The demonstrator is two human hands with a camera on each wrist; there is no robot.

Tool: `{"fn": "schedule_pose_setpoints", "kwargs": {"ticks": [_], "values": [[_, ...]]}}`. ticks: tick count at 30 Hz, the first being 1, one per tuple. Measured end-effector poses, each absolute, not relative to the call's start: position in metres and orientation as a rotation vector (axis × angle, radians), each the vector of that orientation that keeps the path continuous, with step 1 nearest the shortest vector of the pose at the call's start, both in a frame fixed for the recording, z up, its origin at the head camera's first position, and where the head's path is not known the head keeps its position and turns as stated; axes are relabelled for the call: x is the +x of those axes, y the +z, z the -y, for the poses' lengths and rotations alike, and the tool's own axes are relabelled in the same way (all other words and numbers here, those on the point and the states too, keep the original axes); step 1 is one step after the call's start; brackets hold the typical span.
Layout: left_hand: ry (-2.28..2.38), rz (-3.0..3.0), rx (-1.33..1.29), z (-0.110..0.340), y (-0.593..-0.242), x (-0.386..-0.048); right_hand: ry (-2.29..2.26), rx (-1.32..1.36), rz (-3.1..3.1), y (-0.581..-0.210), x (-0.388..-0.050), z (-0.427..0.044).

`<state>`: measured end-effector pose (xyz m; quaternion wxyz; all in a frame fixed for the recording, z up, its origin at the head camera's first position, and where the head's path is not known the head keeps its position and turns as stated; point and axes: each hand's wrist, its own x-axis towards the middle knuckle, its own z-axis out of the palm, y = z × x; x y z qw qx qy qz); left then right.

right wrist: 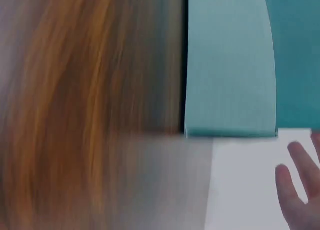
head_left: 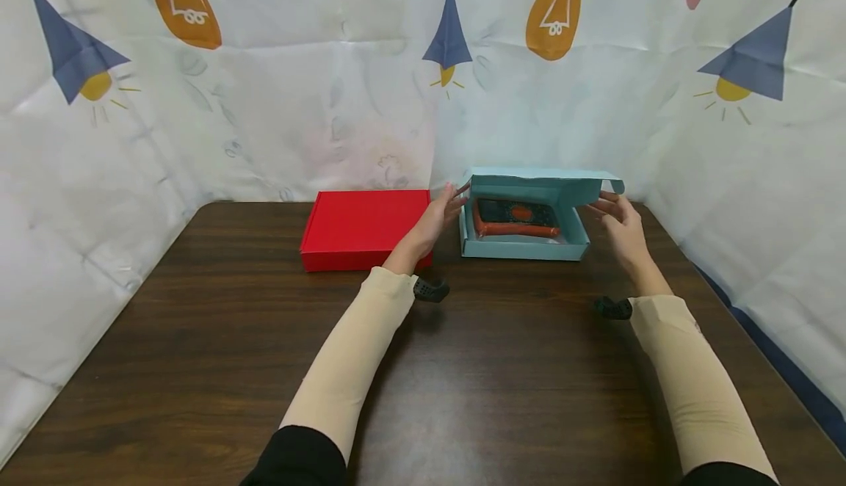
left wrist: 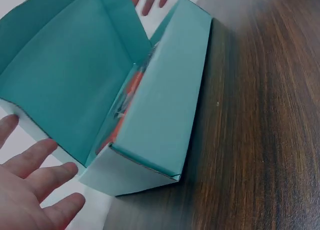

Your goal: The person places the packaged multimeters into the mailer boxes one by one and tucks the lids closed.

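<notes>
A light teal cardboard box [head_left: 522, 250] stands on the table with its lid [head_left: 543, 173] partly raised. Inside lies an orange item with a dark patterned top [head_left: 518, 230]; its exact kind is unclear. At the box's left side is my left hand [head_left: 431, 219], and the left wrist view shows its spread fingers [left wrist: 52, 176] beside the lid's edge, at least one seeming to touch it. My right hand [head_left: 624, 233] is by the right end of the lid, just under its side flap. Extended fingers [right wrist: 286, 185] appear in the right wrist view; their contact with the flap cannot be made out.
A closed red box [head_left: 360, 225] sits left of the teal one, partly behind my left forearm. Both rest near the far edge of a dark wooden table [head_left: 218, 339]. A white cloth printed with lamps [head_left: 370, 104] hangs behind and at the sides.
</notes>
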<state>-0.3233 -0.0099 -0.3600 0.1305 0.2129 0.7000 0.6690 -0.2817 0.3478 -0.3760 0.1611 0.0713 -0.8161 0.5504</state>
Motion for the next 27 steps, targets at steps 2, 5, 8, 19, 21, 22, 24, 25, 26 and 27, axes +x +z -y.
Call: {"fn": "schedule_pose_setpoints", "kwargs": {"ticks": [2,5,8,19,21,22,24,25,26,27], "values": [[1.929,-2.020,0.588,0.012,-0.359,-0.323,1.643,0.272,2.343,-0.374,-0.278,-0.356],[1.935,-2.019,0.574,0.013,-0.354,-0.324,1.904,0.305,2.277,-0.370,-0.273,-0.365],[1.940,-2.050,0.587,0.010,-0.347,-0.327,2.234,0.292,2.063,-0.364,-0.271,-0.367],[1.971,-2.123,0.652,0.001,-0.344,-0.326,2.280,0.343,1.796,-0.359,-0.274,-0.351],[1.946,-2.154,0.644,0.003,-0.348,-0.324,2.301,0.345,1.789,-0.363,-0.273,-0.352],[1.933,-2.167,0.647,0.004,-0.350,-0.324,2.314,0.353,1.787,-0.364,-0.272,-0.352],[1.889,-2.204,0.663,0.007,-0.354,-0.322,2.339,0.387,1.775,-0.368,-0.270,-0.355],[1.874,-2.215,0.683,0.009,-0.355,-0.321,2.329,0.404,1.785,-0.370,-0.269,-0.356],[1.854,-2.226,0.699,0.010,-0.357,-0.320,2.314,0.416,1.798,-0.372,-0.268,-0.356],[1.832,-2.238,0.712,0.012,-0.359,-0.320,2.299,0.431,1.813,-0.374,-0.268,-0.357]]}}
